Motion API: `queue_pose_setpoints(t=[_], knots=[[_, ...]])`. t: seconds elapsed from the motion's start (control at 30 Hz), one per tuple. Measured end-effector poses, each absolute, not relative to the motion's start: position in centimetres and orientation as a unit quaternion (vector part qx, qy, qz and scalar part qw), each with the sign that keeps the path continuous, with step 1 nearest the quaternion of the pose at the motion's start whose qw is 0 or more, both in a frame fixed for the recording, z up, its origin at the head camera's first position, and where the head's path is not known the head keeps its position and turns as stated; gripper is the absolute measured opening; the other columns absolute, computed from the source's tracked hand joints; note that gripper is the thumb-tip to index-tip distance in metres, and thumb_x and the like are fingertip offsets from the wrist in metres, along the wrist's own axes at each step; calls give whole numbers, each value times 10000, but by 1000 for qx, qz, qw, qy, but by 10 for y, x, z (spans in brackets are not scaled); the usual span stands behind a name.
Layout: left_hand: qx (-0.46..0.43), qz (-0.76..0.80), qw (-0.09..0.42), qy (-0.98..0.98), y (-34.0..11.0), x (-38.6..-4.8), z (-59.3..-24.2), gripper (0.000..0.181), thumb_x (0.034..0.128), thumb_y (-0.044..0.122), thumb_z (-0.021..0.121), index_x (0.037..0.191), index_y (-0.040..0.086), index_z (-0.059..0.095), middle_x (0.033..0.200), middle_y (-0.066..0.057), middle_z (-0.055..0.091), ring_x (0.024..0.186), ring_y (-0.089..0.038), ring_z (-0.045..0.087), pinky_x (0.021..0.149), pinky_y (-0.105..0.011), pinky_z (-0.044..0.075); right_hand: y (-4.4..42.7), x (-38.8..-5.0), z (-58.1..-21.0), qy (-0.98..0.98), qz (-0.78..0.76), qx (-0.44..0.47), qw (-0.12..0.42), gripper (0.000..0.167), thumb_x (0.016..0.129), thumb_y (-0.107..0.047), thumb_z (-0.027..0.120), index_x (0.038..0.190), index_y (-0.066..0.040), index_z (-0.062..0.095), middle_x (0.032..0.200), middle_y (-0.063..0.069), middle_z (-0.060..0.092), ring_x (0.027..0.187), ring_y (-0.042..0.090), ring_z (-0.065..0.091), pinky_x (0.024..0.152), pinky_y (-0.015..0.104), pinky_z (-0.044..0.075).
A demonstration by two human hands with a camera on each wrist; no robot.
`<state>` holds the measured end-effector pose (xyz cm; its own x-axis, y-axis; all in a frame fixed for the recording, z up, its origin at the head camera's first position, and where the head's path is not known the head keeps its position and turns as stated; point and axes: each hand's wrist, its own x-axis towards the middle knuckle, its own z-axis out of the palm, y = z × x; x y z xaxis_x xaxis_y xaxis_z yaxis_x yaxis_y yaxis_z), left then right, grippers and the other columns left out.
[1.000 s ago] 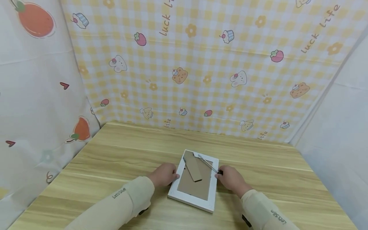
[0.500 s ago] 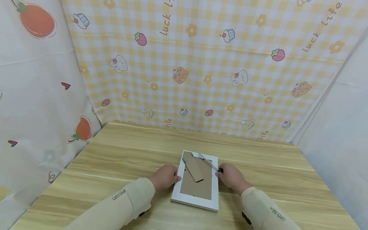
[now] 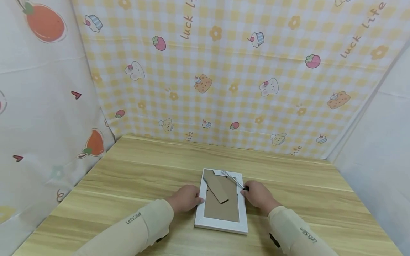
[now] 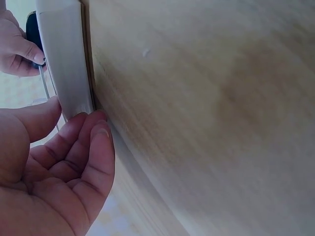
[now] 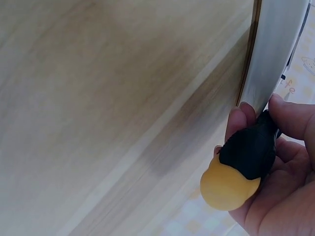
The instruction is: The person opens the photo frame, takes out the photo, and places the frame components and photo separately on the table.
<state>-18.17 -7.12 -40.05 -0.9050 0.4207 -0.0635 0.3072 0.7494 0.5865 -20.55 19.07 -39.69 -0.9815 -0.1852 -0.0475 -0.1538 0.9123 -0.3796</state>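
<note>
Setting: a yellow-and-white checked cloth backdrop with cartoon prints, behind a wood-grain table.

Item one: a white frame, back side up, over the near-middle of the table and between the two hands. Long axis: directed from the person toward the backdrop. Whether its edges rest on the wood cannot be told.

Item two: a brown backing panel within the frame, bearing a brown stand leg set aslant, from the far left corner to a free end near the middle.

Item three: one screwdriver, handle black and yellow, its metal shaft crossing the frame's far right corner, away from the person and leftward.

Left hand: grips the frame's left long edge, thumb above, fingertips beneath.

Right hand: curled about the screwdriver handle, thumb and fingertips also at the frame's right long edge, slightly farther from the person than the left; of the two, the hand nearer the shaft and the far right corner.
</note>
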Motion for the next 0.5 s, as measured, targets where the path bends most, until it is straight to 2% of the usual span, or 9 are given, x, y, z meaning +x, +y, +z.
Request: queue_pose_setpoints(t=[0.27,0.5], knots=[[194,296,96,931,-71,-185,-404,287,900,127,668,652,74,534,586,18,455,558,-119,419,522,-262,353,193,-204,-394,975,-204,-80,49,110,904,-141,655,843,-61,612,679,-6,506,634,153,463,575,299,372],[169,320,103,926,-74,-192,-405,266,916,154,655,695,78,528,607,15,471,569,-121,434,519,-257,369,194,-195,-385,976,-184,-113,8,84,905,-156,668,892,-84,626,731,-16,547,673,150,487,614,340,423]])
